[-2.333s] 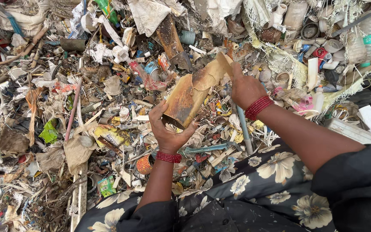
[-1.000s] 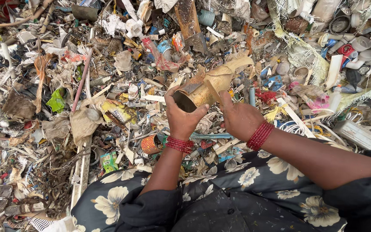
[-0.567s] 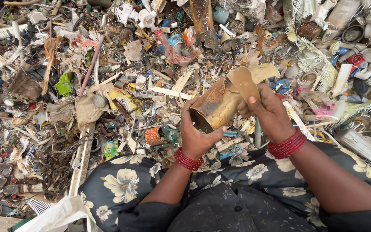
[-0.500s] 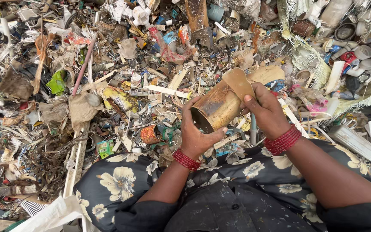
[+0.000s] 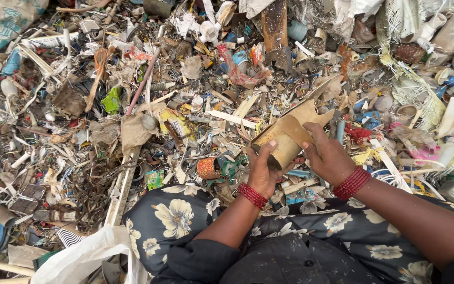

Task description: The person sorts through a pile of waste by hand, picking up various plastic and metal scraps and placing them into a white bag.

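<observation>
Lower centre of the frame: a floral-patterned lap, with a white plastic bag at lower left. Just above, the left hand clasps the near end of a torn, yellowish split tube; the right hand grips its flap. Both wrists carry red bangles. Beyond lies a dense litter heap. Risk: the ragged edge could cut a finger if pulled hard, or the piece could tear and drop into the heap.
</observation>
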